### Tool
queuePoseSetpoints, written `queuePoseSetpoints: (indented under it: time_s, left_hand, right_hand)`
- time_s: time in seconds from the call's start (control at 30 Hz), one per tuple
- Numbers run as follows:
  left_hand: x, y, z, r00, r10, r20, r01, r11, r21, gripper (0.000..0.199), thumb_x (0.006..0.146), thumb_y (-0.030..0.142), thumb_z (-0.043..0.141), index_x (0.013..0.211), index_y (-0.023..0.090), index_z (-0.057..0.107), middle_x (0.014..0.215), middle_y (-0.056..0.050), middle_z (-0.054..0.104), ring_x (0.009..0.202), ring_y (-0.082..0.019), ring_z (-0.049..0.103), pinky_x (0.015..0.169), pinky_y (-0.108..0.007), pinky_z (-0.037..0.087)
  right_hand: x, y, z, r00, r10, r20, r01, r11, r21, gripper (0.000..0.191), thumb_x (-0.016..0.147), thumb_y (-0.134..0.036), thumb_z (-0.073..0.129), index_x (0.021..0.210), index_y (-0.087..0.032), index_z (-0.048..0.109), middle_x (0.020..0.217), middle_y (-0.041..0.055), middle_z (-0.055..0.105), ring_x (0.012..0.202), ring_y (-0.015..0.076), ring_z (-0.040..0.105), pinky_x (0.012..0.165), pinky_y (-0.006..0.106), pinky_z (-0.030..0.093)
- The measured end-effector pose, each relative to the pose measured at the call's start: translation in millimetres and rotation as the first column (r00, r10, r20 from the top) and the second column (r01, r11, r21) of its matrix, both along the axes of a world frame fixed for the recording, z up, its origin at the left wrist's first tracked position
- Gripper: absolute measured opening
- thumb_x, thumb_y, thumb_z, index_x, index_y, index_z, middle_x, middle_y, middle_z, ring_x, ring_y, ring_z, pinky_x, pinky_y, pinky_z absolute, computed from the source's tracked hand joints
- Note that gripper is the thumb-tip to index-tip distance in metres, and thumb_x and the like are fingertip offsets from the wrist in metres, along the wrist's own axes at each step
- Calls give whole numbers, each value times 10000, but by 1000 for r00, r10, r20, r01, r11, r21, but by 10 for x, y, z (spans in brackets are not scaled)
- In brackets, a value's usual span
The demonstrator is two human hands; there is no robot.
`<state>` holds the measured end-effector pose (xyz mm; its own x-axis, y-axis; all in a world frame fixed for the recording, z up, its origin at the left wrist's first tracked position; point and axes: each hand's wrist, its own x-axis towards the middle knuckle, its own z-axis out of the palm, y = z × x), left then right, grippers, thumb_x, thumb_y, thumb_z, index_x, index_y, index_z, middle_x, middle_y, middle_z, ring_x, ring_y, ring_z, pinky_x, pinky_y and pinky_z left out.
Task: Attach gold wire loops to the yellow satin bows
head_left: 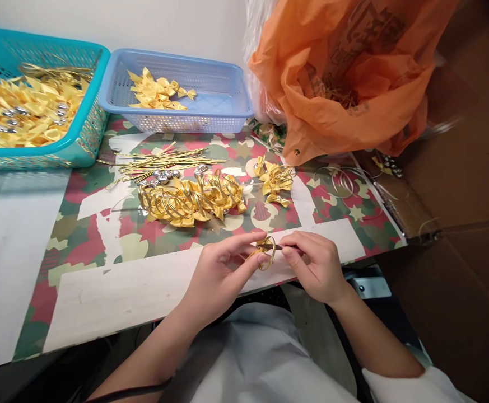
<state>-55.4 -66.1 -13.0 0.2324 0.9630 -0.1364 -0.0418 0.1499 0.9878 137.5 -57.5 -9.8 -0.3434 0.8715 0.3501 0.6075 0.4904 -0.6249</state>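
Observation:
Between the fingertips of my left hand (227,266) is a looped gold twist tie (273,254), pinched near the table's front edge. My right hand (313,263) is closed on a slim dark tool (278,247), whose tip reaches into the gold loop; its exact kind is hard to make out. Beyond my hands lies a heap of yellow ribbon bows (189,201) with gold ties looped round them. A smaller group of bows (276,180) sits to its right. Straight gold twist ties (164,162) lie behind the heap, with silver bells (162,178) in front of them.
A teal basket (65,145) with bows, bells and ties stands at the left. Beside it is a blue basket (227,120) holding yellow bows. An orange plastic bag (353,126) stands back right, near loose clear wire rings (343,182). Cardboard (458,268) borders the right side.

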Motion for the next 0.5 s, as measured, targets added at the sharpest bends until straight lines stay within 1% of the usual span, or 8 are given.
queuePoseSetpoints:
  time_s: [0.1, 0.17, 0.3, 0.37, 0.43, 0.5]
  left_hand:
    - [-4, -3, -4, 1000, -4, 16, 5, 1000, -11, 292, 848, 259, 693, 1133, 195, 680, 830, -28, 775, 762, -136, 707, 696, -202, 548]
    - [-4, -4, -14, 998, 5, 65, -4, 1000, -19, 270, 852, 250, 692, 1115, 207, 654, 811, -17, 762, 761, -131, 703, 698, -200, 544]
    - [0, 2, -42, 975, 60, 215, -58, 998, -16, 145, 857, 213, 685, 961, 225, 584, 765, 20, 712, 725, -115, 685, 670, -195, 532]
    - [1, 6, -49, 970, 67, 236, -69, 998, 0, 95, 859, 209, 680, 909, 216, 600, 791, 16, 698, 718, -107, 671, 662, -192, 529]
    - [2, 10, -44, 974, 60, 218, -63, 998, 9, 54, 861, 211, 676, 911, 207, 655, 829, 2, 698, 712, -98, 659, 670, -191, 533]
    - [2, 10, -32, 979, 57, 196, -59, 998, 3, 95, 854, 218, 683, 947, 202, 698, 862, -19, 710, 716, -105, 659, 676, -197, 544]
  right_hand:
    - [10, -1, 2, 1000, -19, -4, 19, 1000, -11, 161, 941, -255, 504, 847, -200, 621, 734, 7, 681, 674, 137, 608, 636, 260, 427]
    - [29, -9, -10, 999, -38, -13, 37, 999, -34, 158, 945, -266, 496, 878, -200, 623, 756, 9, 684, 682, 138, 612, 637, 261, 429]
    - [83, -45, -70, 998, -58, -29, 55, 995, -85, 154, 952, -280, 482, 930, -203, 613, 821, 21, 688, 717, 145, 624, 638, 257, 441]
    - [103, -70, -102, 997, -59, -44, 56, 996, -71, 151, 953, -275, 473, 935, -204, 606, 833, 27, 685, 733, 151, 629, 644, 259, 447]
    - [113, -93, -125, 997, -59, -57, 57, 998, -31, 158, 955, -275, 459, 943, -204, 600, 820, 29, 679, 722, 156, 626, 641, 265, 446]
    - [116, -109, -138, 997, -55, -58, 56, 998, 22, 172, 958, -285, 449, 948, -203, 600, 793, 29, 673, 694, 158, 617, 633, 273, 440]
